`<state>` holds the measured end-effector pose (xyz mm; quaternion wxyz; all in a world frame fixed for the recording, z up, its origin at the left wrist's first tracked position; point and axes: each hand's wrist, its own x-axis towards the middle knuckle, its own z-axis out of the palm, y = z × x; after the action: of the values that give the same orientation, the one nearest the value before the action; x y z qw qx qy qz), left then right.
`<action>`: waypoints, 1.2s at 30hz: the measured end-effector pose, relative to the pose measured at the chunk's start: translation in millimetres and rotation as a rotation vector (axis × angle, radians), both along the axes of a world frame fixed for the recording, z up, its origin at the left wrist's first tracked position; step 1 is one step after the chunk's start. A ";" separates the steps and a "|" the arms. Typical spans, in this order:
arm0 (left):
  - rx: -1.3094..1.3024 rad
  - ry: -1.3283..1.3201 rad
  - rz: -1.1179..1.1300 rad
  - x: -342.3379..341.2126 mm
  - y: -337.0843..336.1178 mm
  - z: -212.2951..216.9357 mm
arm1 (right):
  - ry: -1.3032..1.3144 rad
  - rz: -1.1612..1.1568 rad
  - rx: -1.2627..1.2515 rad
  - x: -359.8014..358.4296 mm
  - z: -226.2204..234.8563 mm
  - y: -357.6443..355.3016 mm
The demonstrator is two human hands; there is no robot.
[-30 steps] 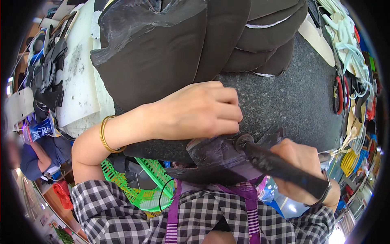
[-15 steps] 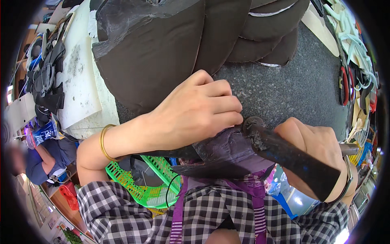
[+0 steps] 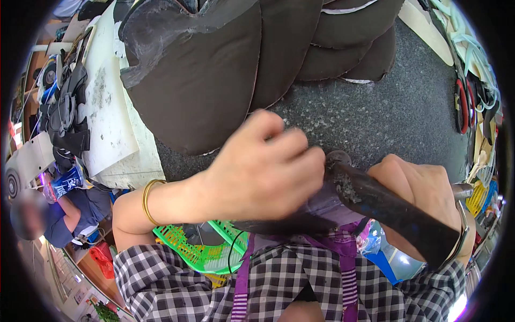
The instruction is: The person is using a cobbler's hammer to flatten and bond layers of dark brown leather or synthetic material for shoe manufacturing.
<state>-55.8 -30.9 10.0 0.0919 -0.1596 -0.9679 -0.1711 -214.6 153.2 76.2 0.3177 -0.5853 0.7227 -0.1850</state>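
Note:
My right hand (image 3: pixel 416 188) is closed round the handle of a hammer (image 3: pixel 389 206). Its dark head has a round face at one end and a long flat blade slanting down to the right. Left of the hammer, my left hand (image 3: pixel 268 169) is blurred, its fingers curled in and their tips hidden. A dark, creased piece of material (image 3: pixel 327 206) lies under that hand and the hammer's face, at the near edge of a black stone-like slab (image 3: pixel 365 118). Beyond my left hand, several overlapping dark brown leather-like pieces (image 3: pixel 198 91) lie on the slab.
Red-handled scissors (image 3: pixel 462 107) and pale strips (image 3: pixel 469 51) lie at the right. At the left are a white sheet (image 3: pixel 104 102) and a heap of black scraps (image 3: pixel 67 115). A green basket (image 3: pixel 206 263) is below; another person (image 3: pixel 78 214) sits far left.
My left hand has moved slightly down and is now blurred. The brown pieces appear shifted up and left in view. The hammer stays in my right hand, nearly in place.

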 end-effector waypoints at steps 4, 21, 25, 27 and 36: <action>0.258 0.008 0.168 7.3 1.2 -16.6 | -0.045 0.026 0.022 -8.5 -0.8 -5.4; 0.269 -0.043 0.380 39.4 12.5 -8.3 | -0.005 0.021 -0.024 2.4 -8.0 -21.7; 0.032 0.071 0.358 37.9 33.4 2.4 | 0.127 -0.022 -0.112 8.5 9.5 -19.9; -0.030 0.127 0.348 38.1 34.6 5.9 | 0.022 0.052 0.022 6.9 16.1 -14.4; 0.077 0.079 0.283 46.8 15.6 -2.3 | 0.107 0.241 0.060 13.2 9.1 -26.4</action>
<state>-9.0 -15.2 7.7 0.1590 -0.0244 -0.9691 -0.1872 -201.4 126.8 85.3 0.3162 -0.6670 0.6683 -0.0923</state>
